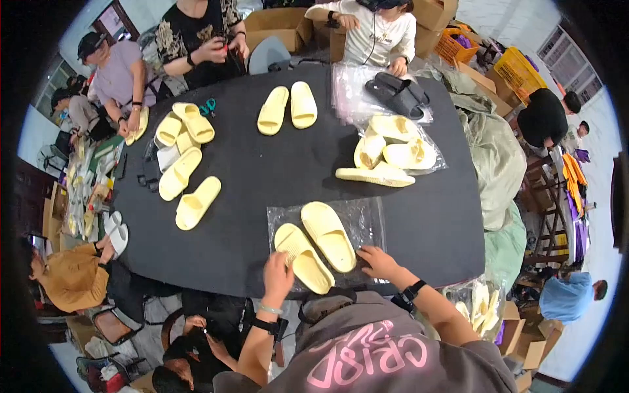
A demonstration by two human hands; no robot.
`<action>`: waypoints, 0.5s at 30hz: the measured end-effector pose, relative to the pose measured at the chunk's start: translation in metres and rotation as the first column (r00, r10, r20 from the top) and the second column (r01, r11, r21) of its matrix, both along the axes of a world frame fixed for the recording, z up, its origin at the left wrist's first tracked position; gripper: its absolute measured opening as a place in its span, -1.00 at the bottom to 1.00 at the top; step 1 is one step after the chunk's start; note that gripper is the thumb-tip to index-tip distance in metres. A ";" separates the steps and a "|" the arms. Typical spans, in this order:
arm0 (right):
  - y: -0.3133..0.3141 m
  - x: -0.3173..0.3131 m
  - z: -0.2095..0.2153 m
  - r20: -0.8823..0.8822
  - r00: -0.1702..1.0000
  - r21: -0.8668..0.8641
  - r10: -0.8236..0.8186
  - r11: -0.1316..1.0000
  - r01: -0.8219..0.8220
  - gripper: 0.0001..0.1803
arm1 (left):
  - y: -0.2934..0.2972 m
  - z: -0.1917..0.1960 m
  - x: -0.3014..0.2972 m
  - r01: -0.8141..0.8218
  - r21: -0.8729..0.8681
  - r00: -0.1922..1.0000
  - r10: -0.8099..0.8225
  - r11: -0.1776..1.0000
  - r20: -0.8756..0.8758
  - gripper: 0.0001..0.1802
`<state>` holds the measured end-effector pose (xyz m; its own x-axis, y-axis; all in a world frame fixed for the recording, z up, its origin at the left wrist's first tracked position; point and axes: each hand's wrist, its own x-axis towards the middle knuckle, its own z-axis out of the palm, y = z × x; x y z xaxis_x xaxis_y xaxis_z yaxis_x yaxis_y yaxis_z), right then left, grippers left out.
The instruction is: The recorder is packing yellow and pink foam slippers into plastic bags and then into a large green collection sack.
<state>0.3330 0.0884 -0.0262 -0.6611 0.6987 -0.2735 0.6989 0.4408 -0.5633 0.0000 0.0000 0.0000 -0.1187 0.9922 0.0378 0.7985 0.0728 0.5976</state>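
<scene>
Two pale yellow slide slippers lie side by side on a clear plastic bag [373, 213], on the dark table in front of me. My left hand [279, 278] is at the outer edge of the left slipper [304, 259], its fingers closed on the side of it. Beside the right slipper [329, 239], my right hand [380, 263] rests low over the bag's right edge. Its fingers are stretched out and apart, with nothing held in them.
Several yellow slippers [180, 173] lie loose at the left of the table [262, 177]. A yellow pair [303, 105] stands at the far side. Bagged yellow slippers [393, 147] and black slippers [398, 95] lie at the right. Other people work around the table.
</scene>
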 end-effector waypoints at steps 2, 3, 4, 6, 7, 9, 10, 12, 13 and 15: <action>-0.006 -0.008 0.001 0.015 0.999 -0.013 0.050 0.999 -0.049 -0.37 | 0.006 0.005 0.014 0.180 -0.084 0.984 -0.179 0.980 0.022 -0.51; 0.013 -0.009 0.004 0.005 0.999 0.023 0.052 0.998 -0.053 -0.37 | 0.030 0.010 0.027 0.260 -0.101 0.964 -0.263 0.960 -0.024 -0.51; 0.009 -0.006 0.003 0.014 1.000 -0.010 0.026 1.000 -0.026 -0.39 | 0.035 0.018 0.042 0.284 -0.146 0.955 -0.292 0.948 -0.041 -0.49; 0.009 -0.005 -0.001 -0.010 1.000 -0.029 0.022 0.999 -0.023 -0.45 | 0.046 0.019 0.063 0.288 -0.165 0.929 -0.317 0.943 -0.189 -0.40; 0.008 -0.005 -0.001 -0.021 1.000 -0.015 0.024 1.000 -0.024 -0.45 | 0.051 0.017 0.071 0.259 -0.207 0.909 -0.310 0.944 -0.279 -0.34; 0.002 -0.003 0.000 0.019 1.000 -0.041 0.020 0.999 -0.019 -0.48 | 0.058 0.010 0.084 0.158 -0.324 0.885 -0.280 0.933 -0.373 -0.28; -0.001 -0.005 -0.002 0.004 0.999 -0.029 0.033 0.999 -0.033 -0.48 | 0.057 0.001 0.083 0.137 -0.313 0.823 -0.284 0.940 -0.492 -0.28; -0.003 -0.006 -0.006 0.048 0.996 -0.001 0.079 0.997 -0.079 -0.53 | 0.059 -0.017 0.075 0.116 -0.274 0.806 -0.251 0.955 -0.536 -0.32; 0.000 -0.006 -0.005 0.036 0.995 0.003 0.095 0.995 -0.095 -0.53 | 0.060 -0.017 0.072 0.116 -0.245 0.792 -0.239 0.963 -0.562 -0.35; -0.002 -0.004 -0.002 0.085 0.995 -0.029 0.058 0.998 -0.055 -0.52 | 0.062 -0.016 0.060 0.098 -0.197 0.799 -0.195 0.975 -0.569 -0.43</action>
<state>0.3294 0.0862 -0.0279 -0.6727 0.6527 -0.3485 0.7194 0.4668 -0.5143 0.0599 0.0621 -0.0156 0.0246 0.9949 -0.0980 0.9997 -0.0240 0.0082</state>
